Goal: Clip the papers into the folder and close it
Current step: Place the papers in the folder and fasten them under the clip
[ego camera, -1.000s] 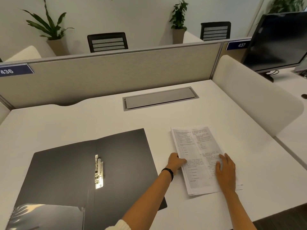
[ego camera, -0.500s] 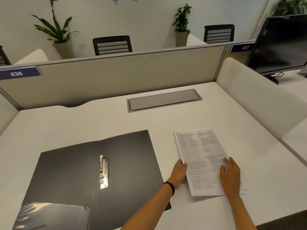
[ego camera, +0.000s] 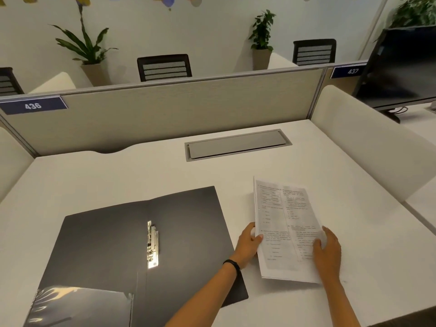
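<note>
The papers (ego camera: 286, 230), flat on the desk (ego camera: 118, 175) a second ago, are now raised at their far end, just right of the folder (ego camera: 99, 244). The left hand (ego camera: 247, 246) pinches the left edge, thumb on top; the right hand (ego camera: 328, 253) pinches the right edge. The folder lies open, its clip (ego camera: 153, 244) exposed. Judgement: pickup done; next, carry the stack to the clip.

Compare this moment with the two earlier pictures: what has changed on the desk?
The papers, which lay flat a second ago, are now lifted at their far end. The left hand grips their left edge and the right hand their right edge, where before both rested on them. The folder stays open on the desk, its clip untouched.
</note>
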